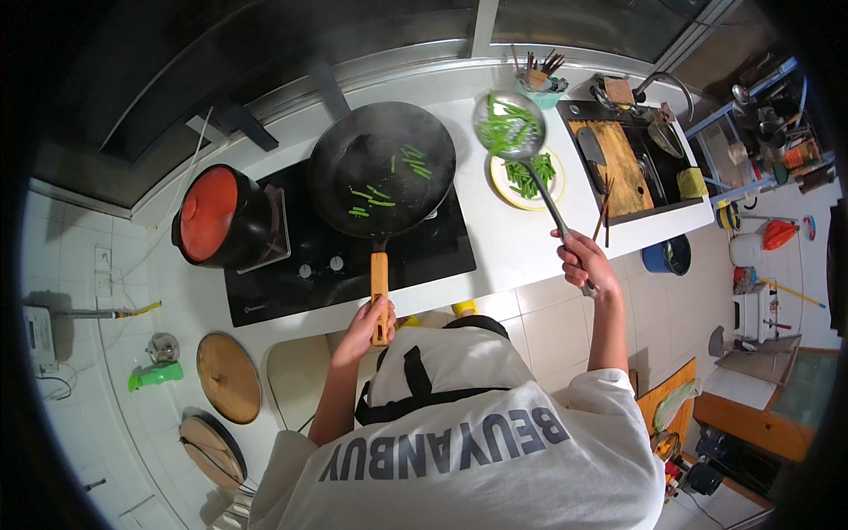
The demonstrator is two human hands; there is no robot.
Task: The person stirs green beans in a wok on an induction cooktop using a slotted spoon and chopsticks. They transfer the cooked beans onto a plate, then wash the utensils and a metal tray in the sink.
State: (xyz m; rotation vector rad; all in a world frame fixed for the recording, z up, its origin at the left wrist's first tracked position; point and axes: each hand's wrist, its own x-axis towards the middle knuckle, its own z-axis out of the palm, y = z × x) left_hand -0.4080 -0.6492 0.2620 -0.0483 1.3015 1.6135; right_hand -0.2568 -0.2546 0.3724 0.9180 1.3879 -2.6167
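My left hand [364,326] grips the wooden handle [379,285] of a black wok [341,192] on the gas cooktop. Several cut green beans [379,197] lie in the wok, and steam rises from it. In my right hand [586,262] is the long handle of a metal skimmer [538,149], loaded with green beans [507,126] and slightly blurred. The skimmer's bowl is above the counter, over the far side of a yellow-rimmed plate [503,194]. More green beans [532,175] rest on that plate, partly behind the skimmer's handle.
Left of the wok stands a black pot with a red lid [211,212]. A cleaver [589,147] lies on a wooden cutting board [626,165] over the sink at right. Chopsticks [604,209] lie near the counter's edge. A utensil holder [544,96] stands by the window.
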